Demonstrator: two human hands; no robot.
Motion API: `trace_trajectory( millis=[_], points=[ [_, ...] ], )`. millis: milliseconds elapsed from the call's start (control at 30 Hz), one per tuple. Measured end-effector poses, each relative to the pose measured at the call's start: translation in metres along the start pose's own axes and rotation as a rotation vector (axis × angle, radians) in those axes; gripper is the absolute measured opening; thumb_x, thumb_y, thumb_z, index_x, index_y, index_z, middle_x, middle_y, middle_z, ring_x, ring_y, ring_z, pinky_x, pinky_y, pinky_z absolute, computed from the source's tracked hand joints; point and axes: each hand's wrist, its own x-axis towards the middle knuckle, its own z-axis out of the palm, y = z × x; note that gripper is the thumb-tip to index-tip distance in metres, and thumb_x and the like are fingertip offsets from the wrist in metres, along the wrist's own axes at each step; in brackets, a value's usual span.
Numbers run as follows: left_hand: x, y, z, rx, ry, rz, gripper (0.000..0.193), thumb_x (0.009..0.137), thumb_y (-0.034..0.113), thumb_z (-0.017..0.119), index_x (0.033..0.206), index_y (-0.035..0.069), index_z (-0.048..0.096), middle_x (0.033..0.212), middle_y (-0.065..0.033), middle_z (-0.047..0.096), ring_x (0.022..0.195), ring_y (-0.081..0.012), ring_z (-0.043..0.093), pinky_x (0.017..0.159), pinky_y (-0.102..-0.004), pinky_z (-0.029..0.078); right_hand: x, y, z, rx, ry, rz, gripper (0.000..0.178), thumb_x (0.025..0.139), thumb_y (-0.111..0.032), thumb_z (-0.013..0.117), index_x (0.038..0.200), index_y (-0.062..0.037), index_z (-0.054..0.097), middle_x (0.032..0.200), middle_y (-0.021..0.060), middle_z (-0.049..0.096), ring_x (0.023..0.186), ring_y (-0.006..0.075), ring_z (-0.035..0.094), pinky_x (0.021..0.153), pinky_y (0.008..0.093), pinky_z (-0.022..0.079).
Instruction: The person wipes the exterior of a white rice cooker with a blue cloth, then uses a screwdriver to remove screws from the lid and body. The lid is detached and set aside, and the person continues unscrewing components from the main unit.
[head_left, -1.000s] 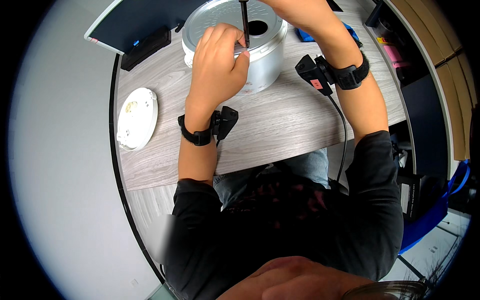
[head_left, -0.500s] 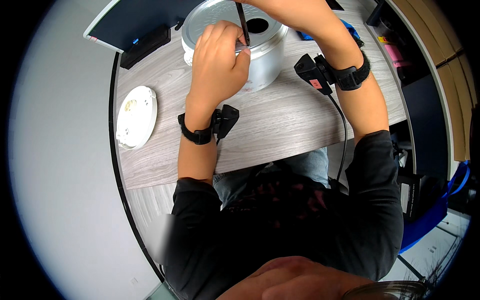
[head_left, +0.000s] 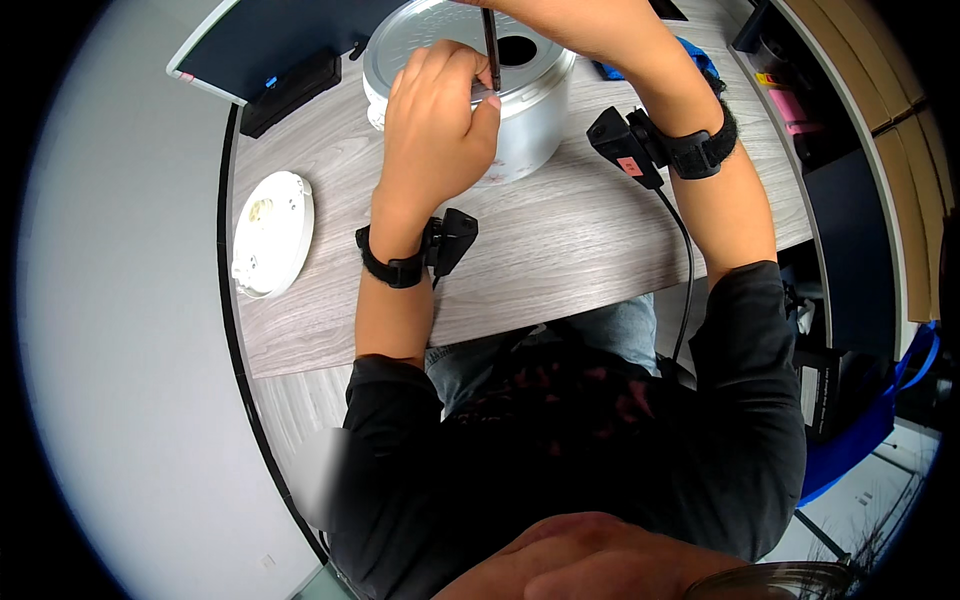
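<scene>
Housing of white, round, pot-like form (head_left: 530, 130), topped by a grey metal disc (head_left: 440, 25) with a round dark hole (head_left: 517, 51) in it, is seen on the pale grey wood-grain worktop (head_left: 540, 260), well back from the near edge. At its near rim the thumb and forefinger of the left hand (head_left: 440, 125) are pinched on a small pale piece; whether this belongs to the rim cannot be told. A slender black rod-shaped tool (head_left: 491, 50) is held nearly upright, its lower end just beside the left thumb and forefinger, its upper end reaching the right hand (head_left: 508, 5). That hand is mostly cut off by the upper picture edge, so how its fingers are closed cannot be told.

On each wrist a black device is strapped, and from the right device (head_left: 620, 145) a black cable (head_left: 688, 265) is led past the near edge. A bright blue item (head_left: 705, 62) is partly hidden by the right forearm. Near the left edge of the worktop a white, shallow, round plastic cover (head_left: 275, 235) is laid. Toward the far left corner a dark-screened monitor (head_left: 290, 40) and a black oblong box (head_left: 292, 95) are placed.
</scene>
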Motion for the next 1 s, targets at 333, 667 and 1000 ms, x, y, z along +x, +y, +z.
trace_trajectory(
  millis=[333,667,1000],
  points=[
    [-0.002,0.000,0.001,0.013,0.010,0.015,0.017,0.081,0.010,0.064,0.095,0.001,0.058,0.096,-0.0131,0.061,0.090,-0.0326,0.056,0.079,-0.0404,0.046,-0.004,0.003,0.002,0.446,0.051,0.005,0.035,0.089,-0.005,0.075,0.120,0.0000,0.059,0.095,-0.0009,0.060,0.081,0.0072,0.056,0.071,0.0225,0.049],
    [-0.002,0.003,0.000,0.012,0.001,0.005,0.017,0.081,0.009,0.063,0.095,0.001,0.059,0.096,-0.0126,0.060,0.091,-0.0325,0.056,0.080,-0.0401,0.046,-0.007,-0.011,-0.002,0.419,0.079,0.011,0.037,0.086,-0.011,0.080,0.115,-0.0007,0.060,0.092,-0.0010,0.058,0.081,0.0071,0.056,0.072,0.0231,0.049],
    [-0.001,0.006,-0.001,0.017,-0.012,-0.008,0.014,0.080,0.006,0.065,0.093,0.004,0.060,0.097,-0.0102,0.062,0.091,-0.0313,0.056,0.081,-0.0400,0.045,-0.004,-0.012,-0.002,0.106,0.097,0.067,0.035,0.087,-0.003,0.075,0.118,0.0008,0.059,0.095,0.0004,0.060,0.083,0.0075,0.058,0.072,0.0225,0.051]
  ],
)
